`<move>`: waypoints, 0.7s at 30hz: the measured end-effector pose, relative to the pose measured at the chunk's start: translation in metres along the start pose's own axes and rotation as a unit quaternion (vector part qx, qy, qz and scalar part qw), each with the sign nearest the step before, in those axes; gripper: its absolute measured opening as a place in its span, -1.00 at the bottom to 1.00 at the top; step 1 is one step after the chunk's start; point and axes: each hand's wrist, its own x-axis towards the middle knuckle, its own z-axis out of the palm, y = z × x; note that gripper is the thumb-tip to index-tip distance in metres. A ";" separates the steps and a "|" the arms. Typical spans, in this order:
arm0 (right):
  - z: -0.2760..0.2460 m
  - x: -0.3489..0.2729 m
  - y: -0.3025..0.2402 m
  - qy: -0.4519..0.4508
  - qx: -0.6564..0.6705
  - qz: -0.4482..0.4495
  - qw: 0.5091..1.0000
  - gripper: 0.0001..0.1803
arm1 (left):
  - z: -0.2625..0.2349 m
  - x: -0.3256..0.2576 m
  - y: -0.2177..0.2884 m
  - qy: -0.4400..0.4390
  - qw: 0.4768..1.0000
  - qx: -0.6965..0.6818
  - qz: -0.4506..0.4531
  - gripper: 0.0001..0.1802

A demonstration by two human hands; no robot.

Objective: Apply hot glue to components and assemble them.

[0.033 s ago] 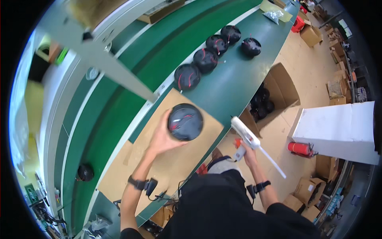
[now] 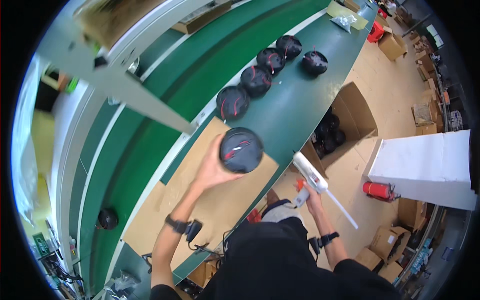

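Held in my left hand (image 2: 212, 165) is a round black casing (image 2: 241, 150) with red wires on its face, raised over a sheet of brown cardboard (image 2: 200, 215). My fingers wrap its left and lower sides. My right hand (image 2: 313, 196) grips a white glue gun (image 2: 309, 172) by its handle, off the bench's right edge. The gun's dark nozzle points up and left, toward the casing but apart from it; a white glue stick (image 2: 342, 209) sticks out of its back end. Several similar black casings with red wires, such as the nearest one (image 2: 232, 102), stand in a row beyond the cardboard.
A single casing (image 2: 315, 63) sits right of the row. Along the left runs a green conveyor belt (image 2: 145, 150), with another black casing (image 2: 107, 218) on it. A metal post (image 2: 155, 107) crosses above the belt. An open carton (image 2: 357, 107) of black casings stands right of the bench, near a fire extinguisher (image 2: 378, 190).
My left hand has carried the black casing slightly to the right, and the casing has turned a little. The glue gun in my right hand has dropped slightly in the picture.
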 end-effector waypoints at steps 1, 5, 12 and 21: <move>-0.012 0.005 -0.002 0.000 0.024 0.014 1.000 -0.48 | 0.025 0.041 -0.001 -0.010 1.000 -0.001 0.003 0.34; -0.051 0.029 -0.013 0.018 0.045 0.027 0.998 -0.50 | 0.126 0.178 -0.018 -0.010 1.000 0.017 0.000 0.35; -0.093 0.028 -0.042 -0.028 -0.052 0.058 0.997 -0.55 | 0.247 0.322 -0.060 0.167 0.984 -0.004 -0.056 0.37; -0.105 0.031 -0.060 -0.049 -0.089 0.071 0.992 -0.48 | 0.217 0.256 -0.048 -0.120 0.981 -0.111 -0.106 -0.17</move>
